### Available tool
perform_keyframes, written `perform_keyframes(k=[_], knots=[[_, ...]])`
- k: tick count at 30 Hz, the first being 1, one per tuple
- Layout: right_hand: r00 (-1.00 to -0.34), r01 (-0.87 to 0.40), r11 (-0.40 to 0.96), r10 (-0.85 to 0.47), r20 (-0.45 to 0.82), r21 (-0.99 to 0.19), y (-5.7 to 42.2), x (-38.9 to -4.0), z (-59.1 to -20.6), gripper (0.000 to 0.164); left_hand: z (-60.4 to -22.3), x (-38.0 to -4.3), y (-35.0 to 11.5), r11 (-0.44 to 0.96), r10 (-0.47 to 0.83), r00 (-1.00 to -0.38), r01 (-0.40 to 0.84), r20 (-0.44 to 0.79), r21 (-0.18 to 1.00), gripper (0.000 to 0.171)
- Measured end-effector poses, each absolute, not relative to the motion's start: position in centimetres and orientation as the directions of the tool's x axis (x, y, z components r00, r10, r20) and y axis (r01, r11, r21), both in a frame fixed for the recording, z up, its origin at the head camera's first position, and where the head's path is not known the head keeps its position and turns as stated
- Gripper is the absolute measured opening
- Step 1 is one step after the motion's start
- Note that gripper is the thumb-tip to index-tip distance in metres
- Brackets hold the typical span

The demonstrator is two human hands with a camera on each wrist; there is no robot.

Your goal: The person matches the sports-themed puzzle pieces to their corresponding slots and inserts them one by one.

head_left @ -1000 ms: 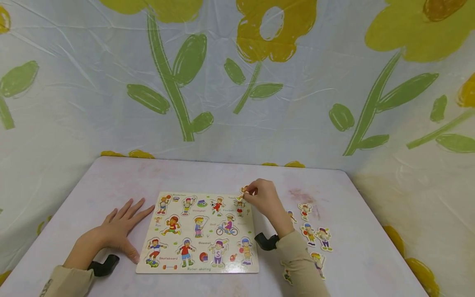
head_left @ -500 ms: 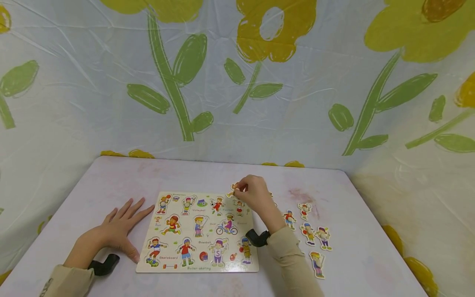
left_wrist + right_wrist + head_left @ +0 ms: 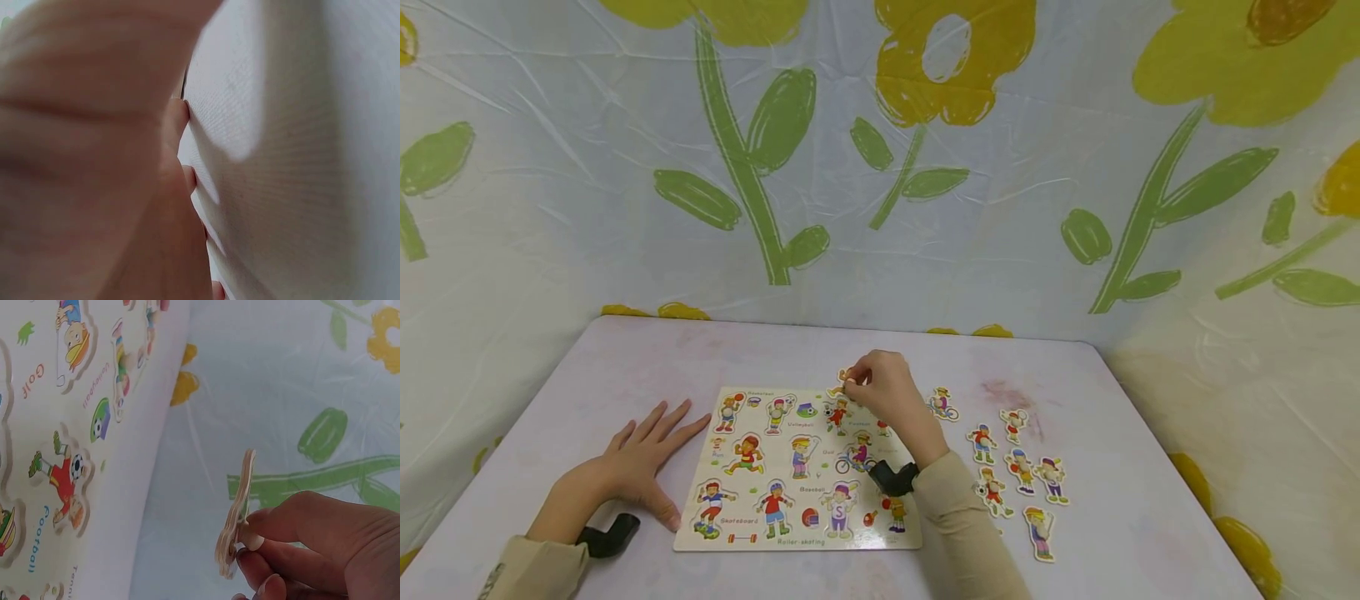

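Flowered cloth (image 3: 1000, 275) hangs behind the pale table (image 3: 737, 354); one wooden piece (image 3: 234, 519) is up in the air near the far edge of the puzzle board (image 3: 777, 465), its printed figure hard to make out from here; my right hand (image 3: 887, 390) pinches its knob (image 3: 252, 539) between thumb and fingers; my left hand (image 3: 636, 468) rests beside the board, fingers spread, holding nothing; loose pieces (image 3: 1040, 535) lie scattered to the board's right.

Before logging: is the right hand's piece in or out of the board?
Out: the right hand holds the piece by its knob, apart from the board.
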State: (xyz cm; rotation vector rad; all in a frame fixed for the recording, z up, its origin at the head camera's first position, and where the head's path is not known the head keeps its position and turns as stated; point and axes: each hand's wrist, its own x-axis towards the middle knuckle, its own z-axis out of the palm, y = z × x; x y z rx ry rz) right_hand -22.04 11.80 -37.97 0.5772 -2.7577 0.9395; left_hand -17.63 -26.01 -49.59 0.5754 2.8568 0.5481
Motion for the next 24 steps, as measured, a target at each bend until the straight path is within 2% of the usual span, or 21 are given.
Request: perform_keyframes(k=[16,24], knots=[[-0.902,-0.43,0.683,-0.352,0.25,-0.59,8.0,-21.8,-37.8,0.004,-48.1,-17.0,-25.3,0.845,0.414,-0.901,0.328,-0.13,0.422,0.143],[-0.89,-0.452,0.652,-0.381,0.252,-0.609,6.2,-21.6,-37.9,0.004,-48.3,-17.0,-25.4,0.812,0.439,-0.894,0.352,-0.089,0.466,0.139]])
